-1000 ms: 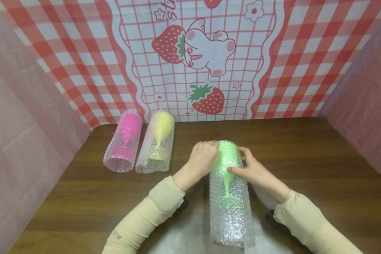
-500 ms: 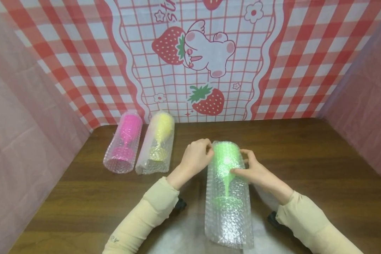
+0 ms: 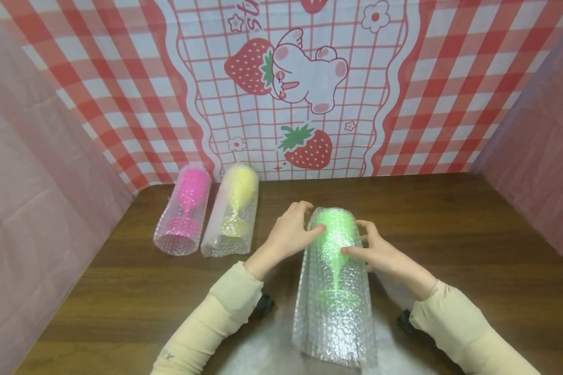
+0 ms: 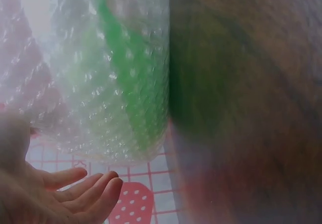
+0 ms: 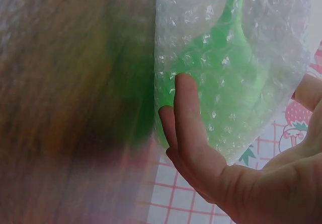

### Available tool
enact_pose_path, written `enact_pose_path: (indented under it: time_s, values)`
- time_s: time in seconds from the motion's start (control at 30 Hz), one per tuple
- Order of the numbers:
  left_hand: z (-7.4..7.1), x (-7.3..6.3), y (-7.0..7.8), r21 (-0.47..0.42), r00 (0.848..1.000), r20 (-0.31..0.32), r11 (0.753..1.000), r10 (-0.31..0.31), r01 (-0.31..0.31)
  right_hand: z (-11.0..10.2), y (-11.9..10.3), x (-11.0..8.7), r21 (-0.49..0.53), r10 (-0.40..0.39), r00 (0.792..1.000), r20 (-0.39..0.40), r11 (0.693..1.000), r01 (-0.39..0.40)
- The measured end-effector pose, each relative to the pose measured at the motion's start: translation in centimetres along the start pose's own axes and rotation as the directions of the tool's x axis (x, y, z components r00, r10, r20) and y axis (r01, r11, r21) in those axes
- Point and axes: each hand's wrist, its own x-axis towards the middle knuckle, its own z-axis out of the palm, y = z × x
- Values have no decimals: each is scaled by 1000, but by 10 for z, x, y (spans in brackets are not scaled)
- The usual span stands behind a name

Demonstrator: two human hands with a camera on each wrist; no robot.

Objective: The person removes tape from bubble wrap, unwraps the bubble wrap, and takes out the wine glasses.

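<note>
Backdrop: A red-and-white checked cloth [image 3: 136, 78] printed with strawberries and a white animal is hung behind, flanked by pale pink curtains [image 3: 33, 156].
Table: Brown wood grain [image 3: 450, 224] is shown in front of the cloth.
Pink goblet [image 3: 191, 192]: It is laid on its side at the far left, rolled in clear wrap.
Yellow goblet [image 3: 241, 190]: It is laid just beside the pink one, likewise wrapped.
Left hand [image 3: 286, 232]: The fingers are loosely extended and spread by the wrap's far left edge; only the thumb is rested on the wrap, and nothing is gripped.
Green goblet [image 3: 336, 242]: It is laid at right of centre between both hands, bowl towards the cloth, enclosed in bubble wrap [image 3: 333, 325] that is extended past its foot.
Right hand [image 3: 382, 255]: The wrapped bowl is held from the right, thumb over the top, fingers partly opened and curved along the side.
</note>
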Motion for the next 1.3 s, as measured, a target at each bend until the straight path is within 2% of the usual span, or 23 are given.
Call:
enact_pose_path:
  time_s: [0.23,0.47,0.73,1.3]
  values:
    - [1,9,-2,-26,1000,-16,1000,-11,10,0,-1,-1,-4,1,1000,4,1000,-1]
    - [2,21,-3,-14,999,-35,1000,-20,19,0,-1,-2,-16,9,1000,4,1000,-9]
    - [1,19,-4,-28,998,-57,1000,-11,10,-2,-3,-2,-20,17,1000,11,1000,-17]
    - [0,19,-22,5,993,-119,1000,-16,17,-4,1,-3,-45,37,999,5,998,-37]
